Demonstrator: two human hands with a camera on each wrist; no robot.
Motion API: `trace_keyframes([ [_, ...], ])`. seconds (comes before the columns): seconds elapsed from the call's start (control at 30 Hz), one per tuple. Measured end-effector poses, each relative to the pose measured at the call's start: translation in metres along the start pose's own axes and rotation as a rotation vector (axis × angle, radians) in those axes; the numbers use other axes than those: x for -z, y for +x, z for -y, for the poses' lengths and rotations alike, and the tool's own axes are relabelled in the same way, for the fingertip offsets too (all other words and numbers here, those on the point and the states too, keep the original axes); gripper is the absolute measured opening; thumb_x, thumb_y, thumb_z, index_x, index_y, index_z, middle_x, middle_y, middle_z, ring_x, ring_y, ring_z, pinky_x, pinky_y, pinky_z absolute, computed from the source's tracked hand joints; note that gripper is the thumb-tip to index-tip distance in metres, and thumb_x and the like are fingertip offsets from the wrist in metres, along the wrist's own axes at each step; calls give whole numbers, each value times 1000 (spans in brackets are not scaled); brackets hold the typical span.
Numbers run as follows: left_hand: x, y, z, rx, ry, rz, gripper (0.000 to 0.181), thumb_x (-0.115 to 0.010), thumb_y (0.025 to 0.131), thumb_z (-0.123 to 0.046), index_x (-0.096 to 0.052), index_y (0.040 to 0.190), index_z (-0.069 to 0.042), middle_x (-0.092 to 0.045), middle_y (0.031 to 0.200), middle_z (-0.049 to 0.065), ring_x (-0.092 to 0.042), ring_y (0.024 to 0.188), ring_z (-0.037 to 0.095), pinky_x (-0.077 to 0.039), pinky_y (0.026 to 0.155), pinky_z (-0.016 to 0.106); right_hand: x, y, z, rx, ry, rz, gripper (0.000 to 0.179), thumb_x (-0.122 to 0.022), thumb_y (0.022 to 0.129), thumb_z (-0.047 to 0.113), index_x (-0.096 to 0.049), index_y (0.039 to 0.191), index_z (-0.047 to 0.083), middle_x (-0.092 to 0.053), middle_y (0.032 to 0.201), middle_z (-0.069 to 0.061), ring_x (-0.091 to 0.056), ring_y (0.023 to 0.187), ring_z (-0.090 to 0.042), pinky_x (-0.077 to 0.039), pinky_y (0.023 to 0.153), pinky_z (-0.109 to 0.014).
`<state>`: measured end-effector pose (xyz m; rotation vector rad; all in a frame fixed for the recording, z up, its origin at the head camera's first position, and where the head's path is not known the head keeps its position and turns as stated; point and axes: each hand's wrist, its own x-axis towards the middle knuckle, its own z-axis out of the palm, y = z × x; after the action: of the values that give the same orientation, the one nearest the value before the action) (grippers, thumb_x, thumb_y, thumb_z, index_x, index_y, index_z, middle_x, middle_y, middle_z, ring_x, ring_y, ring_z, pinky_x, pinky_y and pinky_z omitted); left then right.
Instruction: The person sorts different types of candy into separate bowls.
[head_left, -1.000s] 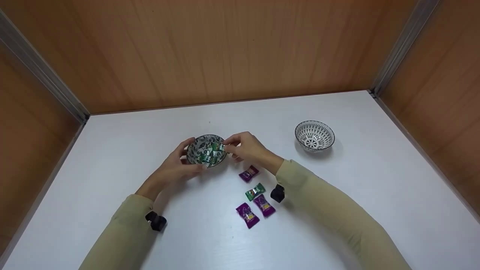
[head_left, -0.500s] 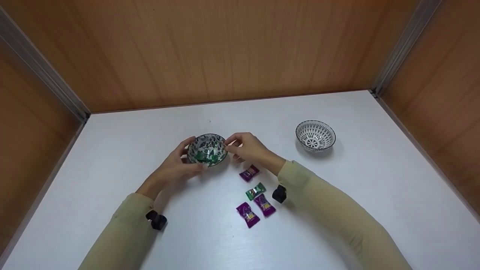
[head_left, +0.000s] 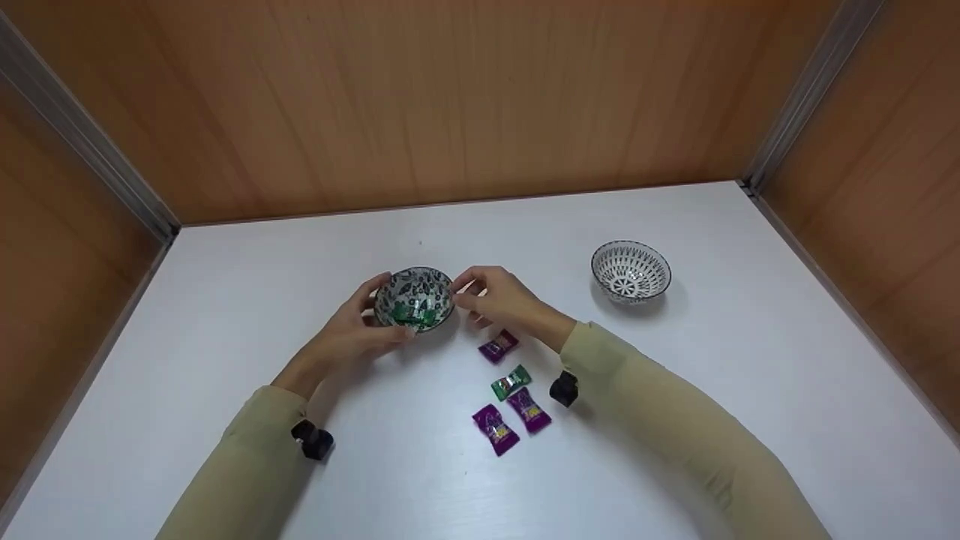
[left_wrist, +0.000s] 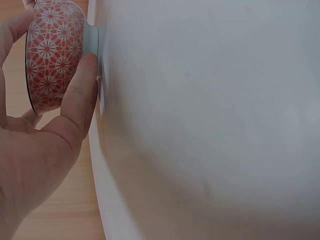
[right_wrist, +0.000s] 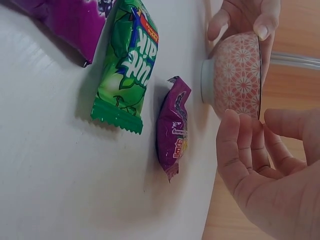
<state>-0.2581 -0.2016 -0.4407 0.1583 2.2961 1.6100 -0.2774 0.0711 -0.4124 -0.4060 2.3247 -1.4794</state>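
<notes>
A small bowl (head_left: 422, 283), dark-flowered inside, holds green-wrapped candies (head_left: 414, 313) at its bottom. Its outside, red with white flowers (left_wrist: 52, 55), shows in the wrist views. My left hand (head_left: 351, 330) grips it from the left, thumb at the near rim and fingers round the far side. Beside the right rim is my right hand (head_left: 495, 296), loosely curled with nothing visible between the fingers (right_wrist: 230, 142); whether the fingertips touch the bowl I cannot tell. Nearest to that hand lies a purple candy (head_left: 499, 346), with a green candy (head_left: 511, 382) closer to me.
Two more purple candies, one upper (head_left: 529, 411) and one lower (head_left: 496, 430), lie near the green one. A black-and-white patterned bowl (head_left: 630, 271) stands at the right on the white table (head_left: 360, 480). Wooden panels (head_left: 450, 105) enclose the back and sides.
A second ago my right hand held a green candy over the bowl's right rim; the candy has left the fingers. The hand has drawn slightly right. My left hand keeps its place.
</notes>
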Motion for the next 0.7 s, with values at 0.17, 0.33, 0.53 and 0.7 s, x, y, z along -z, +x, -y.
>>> trace_keyframes([
  [0.17,0,-2,-1,0,12,-3,104,-88,80,-27,-22,161,-30,-30,154,15,-42,132,34,-41,105,47,7,-6,2,30,-39,21,28,-64,101,20,-62,126,7,-64,107,-10,-66,98,-38,-59,77,-44],
  [0.33,1,-3,-2,-14,15,0,106,-88,79,-29,-21,162,-29,-30,155,16,-41,132,35,-39,105,47,16,-15,0,66,-159,68,24,-66,100,22,-65,120,8,-65,107,-6,-65,93,-28,-57,79,-40],
  [0.53,1,-4,-3,-19,21,-1,107,-89,79,-30,-22,162,-28,-29,156,18,-40,133,36,-38,107,48,29,-30,-9,127,-304,199,27,-68,99,22,-69,120,5,-68,108,-2,-65,97,-19,-53,86,-34],
  [0.7,1,-4,-3,-13,29,-3,108,-90,78,-32,-22,162,-29,-30,156,17,-40,133,36,-39,106,48,36,-44,-18,148,-327,295,28,-70,97,19,-70,120,4,-69,105,0,-66,99,-20,-54,86,-34],
])
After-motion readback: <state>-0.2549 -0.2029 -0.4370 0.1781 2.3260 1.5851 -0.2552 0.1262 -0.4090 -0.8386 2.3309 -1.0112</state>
